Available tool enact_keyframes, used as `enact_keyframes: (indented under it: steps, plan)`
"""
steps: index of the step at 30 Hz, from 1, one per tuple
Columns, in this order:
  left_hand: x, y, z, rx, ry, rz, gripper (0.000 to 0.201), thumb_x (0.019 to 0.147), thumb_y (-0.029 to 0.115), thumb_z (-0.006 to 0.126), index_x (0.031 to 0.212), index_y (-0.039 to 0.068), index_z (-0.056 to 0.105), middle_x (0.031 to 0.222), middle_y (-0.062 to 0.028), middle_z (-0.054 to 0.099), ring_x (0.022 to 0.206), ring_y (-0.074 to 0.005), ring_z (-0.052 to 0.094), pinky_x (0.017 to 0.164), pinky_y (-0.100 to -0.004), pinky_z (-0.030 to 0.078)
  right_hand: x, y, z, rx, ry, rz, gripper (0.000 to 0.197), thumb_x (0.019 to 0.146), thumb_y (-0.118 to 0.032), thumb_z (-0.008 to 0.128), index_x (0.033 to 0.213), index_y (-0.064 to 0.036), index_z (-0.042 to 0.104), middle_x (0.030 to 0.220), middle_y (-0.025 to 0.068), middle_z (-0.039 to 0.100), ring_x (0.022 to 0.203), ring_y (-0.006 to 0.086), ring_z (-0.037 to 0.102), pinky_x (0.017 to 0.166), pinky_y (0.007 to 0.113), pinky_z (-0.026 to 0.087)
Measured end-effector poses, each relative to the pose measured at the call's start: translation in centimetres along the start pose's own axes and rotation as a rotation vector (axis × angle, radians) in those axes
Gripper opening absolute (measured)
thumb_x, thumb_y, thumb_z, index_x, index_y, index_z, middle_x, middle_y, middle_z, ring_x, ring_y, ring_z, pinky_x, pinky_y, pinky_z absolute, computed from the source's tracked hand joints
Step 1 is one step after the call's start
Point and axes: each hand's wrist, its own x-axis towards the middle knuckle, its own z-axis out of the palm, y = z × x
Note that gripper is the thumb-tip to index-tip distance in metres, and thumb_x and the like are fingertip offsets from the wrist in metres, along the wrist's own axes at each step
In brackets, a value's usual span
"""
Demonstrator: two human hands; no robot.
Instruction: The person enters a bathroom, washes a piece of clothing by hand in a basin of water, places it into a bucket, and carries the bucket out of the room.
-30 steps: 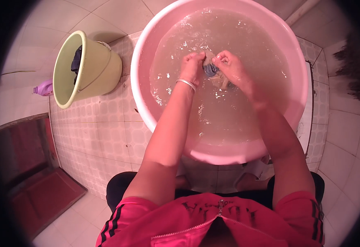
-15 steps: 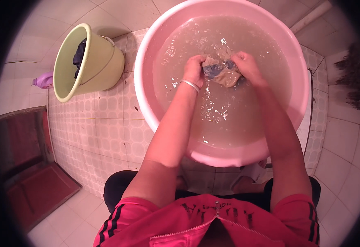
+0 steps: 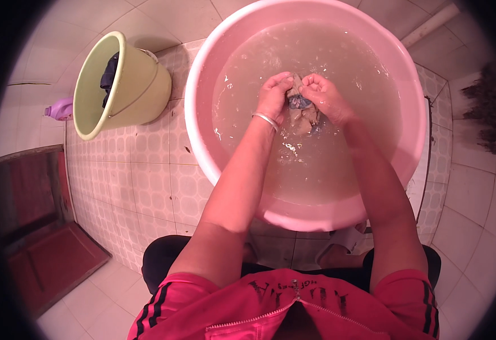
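A wet piece of cloth (image 3: 303, 116), tan with blue patches, hangs between my two hands and trails into the murky water. My left hand (image 3: 274, 97), with a silver bangle at the wrist, pinches its upper left part. On the other side my right hand (image 3: 326, 97) grips the upper right part with curled fingers. Both hands are close together over the middle of a large pink basin (image 3: 196, 122). The lower end of the cloth is partly hidden under the cloudy water, so its exact kind cannot be told.
Left of the basin, a yellow-green bucket (image 3: 140, 85) leans with dark cloth (image 3: 109, 78) inside. A purple bottle (image 3: 61, 109) lies behind it. A reddish-brown wooden panel (image 3: 58, 266) is at lower left. Dark bristles (image 3: 489, 107) hang along the right wall.
My hands have come closer together. The cloth, spread wide between them before, is now bunched narrow and hangs down toward me. The water glints less.
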Motion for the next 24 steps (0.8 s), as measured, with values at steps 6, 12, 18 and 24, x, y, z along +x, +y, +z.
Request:
enact_keyframes:
  steps: [6, 12, 18, 24]
  plan:
    - [0.0, 0.4, -0.2, -0.121, -0.003, 0.064, 0.036, 0.088, 0.002, 0.048, 0.124, 0.001, 0.044, 0.109, -0.0143, 0.055, 0.097, -0.0237, 0.057, 0.084, -0.0377, 0.050, -0.4, 1.7, -3.4, -0.087, 0.071, 0.086, 0.020, 0.086, -0.018, 0.064, 0.097, -0.0058, 0.052, 0.086, -0.0014, 0.057, 0.074, 0.0051, 0.053, 0.064, 0.020, 0.044]
    - [-0.6, 0.5, 0.2, -0.170, -0.138, -0.040, 0.036, 0.086, 0.006, 0.037, 0.120, -0.003, 0.046, 0.112, -0.0177, 0.055, 0.100, -0.0295, 0.056, 0.087, -0.0404, 0.049, -0.5, 0.9, -1.9, 0.040, 0.074, 0.025, 0.025, 0.088, -0.023, 0.061, 0.102, -0.0033, 0.053, 0.090, 0.0008, 0.059, 0.082, 0.0078, 0.056, 0.073, 0.022, 0.046]
    - [0.2, -0.3, 0.9, -0.228, 0.073, -0.090, 0.031, 0.084, 0.018, 0.036, 0.102, 0.000, 0.054, 0.102, -0.0165, 0.057, 0.096, -0.0283, 0.055, 0.079, -0.0399, 0.048, -0.4, 1.0, -1.3, 0.083, 0.067, -0.033, 0.021, 0.090, -0.021, 0.057, 0.101, -0.0027, 0.053, 0.091, 0.0032, 0.060, 0.086, 0.0095, 0.056, 0.075, 0.026, 0.047]
    - [3.9, -3.1, -6.9, 0.213, -0.106, 0.302, 0.030, 0.090, 0.033, 0.039, 0.085, 0.007, 0.055, 0.083, -0.0098, 0.058, 0.082, -0.0262, 0.056, 0.072, -0.0431, 0.046, -1.0, -1.2, 9.8, -0.694, 0.242, -0.460, 0.017, 0.088, -0.019, 0.054, 0.090, -0.0035, 0.059, 0.078, 0.0136, 0.062, 0.070, 0.0219, 0.062, 0.064, 0.034, 0.048]
